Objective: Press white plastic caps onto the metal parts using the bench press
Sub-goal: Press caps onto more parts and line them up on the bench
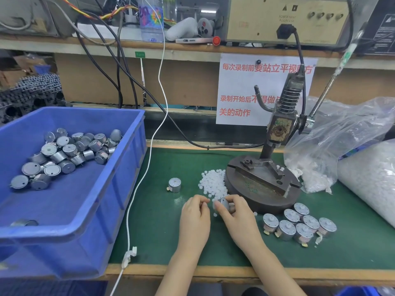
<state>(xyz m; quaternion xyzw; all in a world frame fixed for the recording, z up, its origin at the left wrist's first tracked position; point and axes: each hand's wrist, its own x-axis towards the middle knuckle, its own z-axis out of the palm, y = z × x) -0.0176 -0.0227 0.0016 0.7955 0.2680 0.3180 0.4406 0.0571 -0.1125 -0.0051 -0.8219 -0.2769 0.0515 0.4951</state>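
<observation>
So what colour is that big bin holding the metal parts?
The bin is blue; head view shows it.

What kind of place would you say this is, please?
Most likely a small factory assembly bench. A hand-lever bench press stands on the green mat, a blue bin holds loose metal parts, and white plastic caps lie heaped beside the press. The right hand holds one metal part.
</observation>
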